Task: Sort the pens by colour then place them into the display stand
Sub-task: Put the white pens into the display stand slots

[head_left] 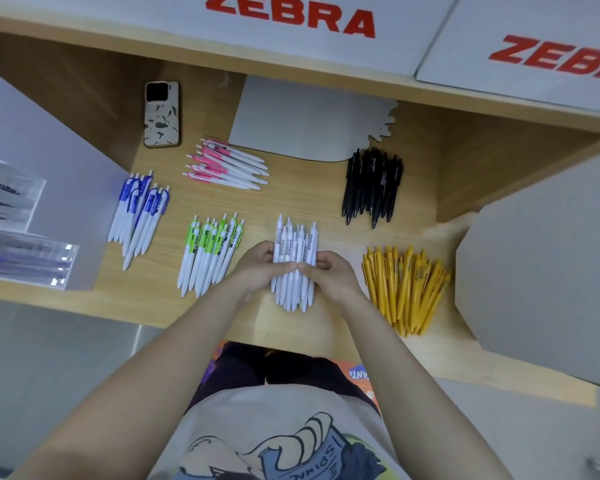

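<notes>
Head: all-white pens (294, 261), seemingly bundled

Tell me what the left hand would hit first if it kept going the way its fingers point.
The left hand points rightward across the white pens, so beyond them it would meet the right hand, whose fingertips sit almost against it.

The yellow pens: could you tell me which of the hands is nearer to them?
Right. The right hand grips the white pens just beside the yellow pens; the left hand is beyond the bundle.
</notes>
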### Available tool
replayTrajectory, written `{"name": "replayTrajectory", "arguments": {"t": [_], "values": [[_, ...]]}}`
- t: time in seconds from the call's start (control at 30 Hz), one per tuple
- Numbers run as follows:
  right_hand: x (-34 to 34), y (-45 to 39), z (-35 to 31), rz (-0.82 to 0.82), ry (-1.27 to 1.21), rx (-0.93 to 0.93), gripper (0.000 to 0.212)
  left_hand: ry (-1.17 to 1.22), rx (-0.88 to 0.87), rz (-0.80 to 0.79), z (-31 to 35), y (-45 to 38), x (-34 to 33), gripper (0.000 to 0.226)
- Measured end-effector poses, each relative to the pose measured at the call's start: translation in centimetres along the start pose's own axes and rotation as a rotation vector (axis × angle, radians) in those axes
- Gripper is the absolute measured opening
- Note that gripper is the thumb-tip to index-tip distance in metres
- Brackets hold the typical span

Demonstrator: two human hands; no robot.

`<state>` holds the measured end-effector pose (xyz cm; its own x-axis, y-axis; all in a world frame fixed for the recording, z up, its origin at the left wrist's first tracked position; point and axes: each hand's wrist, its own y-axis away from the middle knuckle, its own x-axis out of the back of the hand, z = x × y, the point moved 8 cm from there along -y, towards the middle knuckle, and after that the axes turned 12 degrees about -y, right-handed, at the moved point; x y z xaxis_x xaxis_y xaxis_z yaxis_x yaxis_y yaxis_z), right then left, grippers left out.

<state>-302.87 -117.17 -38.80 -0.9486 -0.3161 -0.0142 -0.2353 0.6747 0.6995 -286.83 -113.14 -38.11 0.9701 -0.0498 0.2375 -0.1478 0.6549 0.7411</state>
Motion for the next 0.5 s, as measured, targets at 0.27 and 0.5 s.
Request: {"name": "replayTrajectory", "arguments": {"t": [0.27,0.5], "values": [[0.2,0.3,0.2,-0.016,-0.113,-0.054,0.034,0.041,0.005,0.07,-0.2,0.2,0.7,0.026],[1.2,2.3,-2.0,0.017,-0.181,0.002,0.026,0.116,-0.027,-0.014,1.4,2.0,1.5,0.022]]}}
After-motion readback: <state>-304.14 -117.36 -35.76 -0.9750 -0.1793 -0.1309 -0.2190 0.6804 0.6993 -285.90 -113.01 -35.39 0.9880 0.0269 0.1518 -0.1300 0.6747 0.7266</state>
